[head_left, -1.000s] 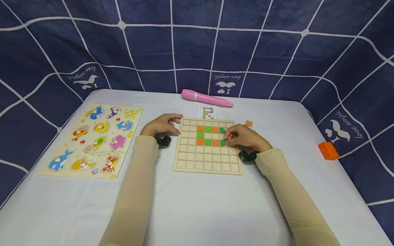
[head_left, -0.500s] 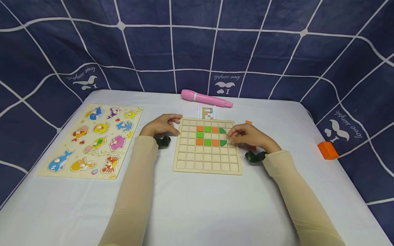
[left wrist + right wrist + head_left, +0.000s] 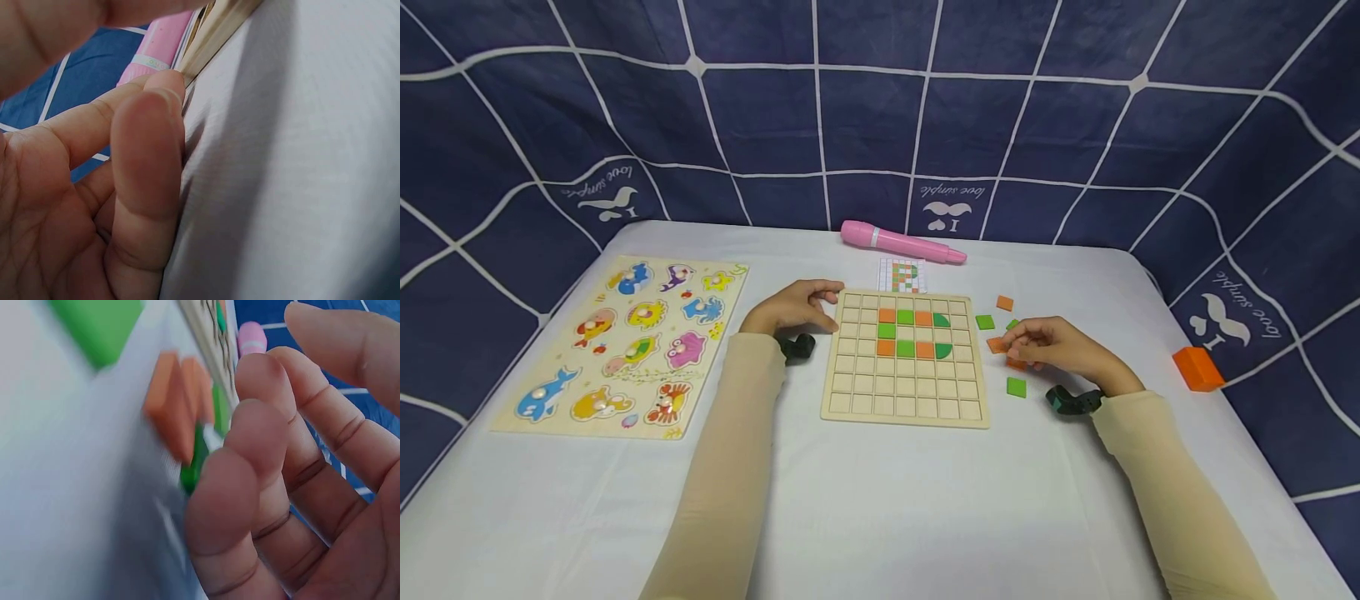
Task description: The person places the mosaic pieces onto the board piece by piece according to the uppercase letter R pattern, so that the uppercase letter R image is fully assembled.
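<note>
A wooden grid board [image 3: 895,387] lies at the table's middle, with orange and green square tiles and two dark green rounded tiles in some cells. At its upper left edge rests my left hand [image 3: 792,308], touching the rim with its fingertips. The left wrist view shows the board's side [image 3: 215,44] by those fingers. Over the loose tiles right of the board is my right hand [image 3: 1063,346], fingers loosely bent. In the right wrist view, thumb and fingers stand apart and hold nothing, beside orange tiles [image 3: 172,406]. The hand partly hides some tiles.
A small pattern card [image 3: 901,275] lies behind the board, near a pink microphone-shaped pen [image 3: 902,242]. To the left is a sea-animal peg puzzle [image 3: 632,342]. An orange block [image 3: 1198,369] stands near the right edge. A loose green tile [image 3: 1017,387] lies nearest the front.
My right hand has left the lower dark green rounded tile on the board and moved right over the loose tiles, uncovering several of them. My left hand has stayed at the board's edge.
</note>
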`<action>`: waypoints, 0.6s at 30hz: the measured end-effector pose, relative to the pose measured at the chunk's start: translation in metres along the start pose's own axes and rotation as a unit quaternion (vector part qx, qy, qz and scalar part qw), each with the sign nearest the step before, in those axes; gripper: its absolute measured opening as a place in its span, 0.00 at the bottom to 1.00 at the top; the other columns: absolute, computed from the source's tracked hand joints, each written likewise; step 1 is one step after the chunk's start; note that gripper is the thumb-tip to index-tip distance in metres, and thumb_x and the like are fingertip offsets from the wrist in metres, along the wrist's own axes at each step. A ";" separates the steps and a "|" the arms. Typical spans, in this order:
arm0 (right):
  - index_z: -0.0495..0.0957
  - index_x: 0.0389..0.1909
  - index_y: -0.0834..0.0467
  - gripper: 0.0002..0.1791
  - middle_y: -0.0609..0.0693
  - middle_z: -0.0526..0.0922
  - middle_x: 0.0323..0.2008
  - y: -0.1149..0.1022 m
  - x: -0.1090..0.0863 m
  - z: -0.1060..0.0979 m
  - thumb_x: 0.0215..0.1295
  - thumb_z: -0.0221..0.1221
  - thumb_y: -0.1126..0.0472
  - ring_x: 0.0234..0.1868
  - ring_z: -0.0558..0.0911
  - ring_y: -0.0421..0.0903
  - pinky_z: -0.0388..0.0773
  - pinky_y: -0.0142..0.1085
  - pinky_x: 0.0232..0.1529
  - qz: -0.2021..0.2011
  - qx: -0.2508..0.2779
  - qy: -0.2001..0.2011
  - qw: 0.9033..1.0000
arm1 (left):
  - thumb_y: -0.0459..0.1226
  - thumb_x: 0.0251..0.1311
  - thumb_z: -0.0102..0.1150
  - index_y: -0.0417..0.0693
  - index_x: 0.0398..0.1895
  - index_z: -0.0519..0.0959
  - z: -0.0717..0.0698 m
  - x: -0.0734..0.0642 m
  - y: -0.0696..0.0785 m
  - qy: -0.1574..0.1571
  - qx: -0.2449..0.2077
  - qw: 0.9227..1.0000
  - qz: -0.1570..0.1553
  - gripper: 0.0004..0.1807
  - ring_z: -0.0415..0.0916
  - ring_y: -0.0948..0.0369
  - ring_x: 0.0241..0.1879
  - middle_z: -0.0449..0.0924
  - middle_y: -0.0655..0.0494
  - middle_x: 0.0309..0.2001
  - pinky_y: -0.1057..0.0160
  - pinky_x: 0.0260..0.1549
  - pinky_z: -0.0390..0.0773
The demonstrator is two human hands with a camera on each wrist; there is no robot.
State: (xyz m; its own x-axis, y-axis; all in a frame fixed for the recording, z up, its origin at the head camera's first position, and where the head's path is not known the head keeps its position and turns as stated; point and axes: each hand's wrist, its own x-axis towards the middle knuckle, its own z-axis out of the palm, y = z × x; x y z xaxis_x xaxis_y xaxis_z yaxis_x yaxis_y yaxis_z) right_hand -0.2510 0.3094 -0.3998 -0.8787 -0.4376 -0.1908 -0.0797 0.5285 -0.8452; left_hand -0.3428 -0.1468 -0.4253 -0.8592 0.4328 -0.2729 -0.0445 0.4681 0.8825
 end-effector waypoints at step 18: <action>0.74 0.61 0.82 0.22 0.48 0.87 0.43 0.033 -0.029 -0.012 0.69 0.62 0.76 0.37 0.82 0.39 0.79 0.30 0.34 -0.034 0.079 -0.026 0.996 | 0.25 0.54 0.77 0.39 0.83 0.65 0.002 -0.001 0.001 0.002 0.006 1.000 -0.001 0.50 0.70 0.58 0.40 0.72 0.45 0.60 0.69 0.42 0.70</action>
State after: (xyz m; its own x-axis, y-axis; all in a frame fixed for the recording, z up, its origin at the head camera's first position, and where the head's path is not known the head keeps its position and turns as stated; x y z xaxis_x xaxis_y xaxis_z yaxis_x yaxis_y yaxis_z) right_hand -0.2342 0.3480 -0.4157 -0.8474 -0.5087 -0.1524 -0.0595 0.3761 -0.9247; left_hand -0.3413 -0.1454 -0.4247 -0.8608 0.4290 -0.2736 -0.0404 0.4784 0.8772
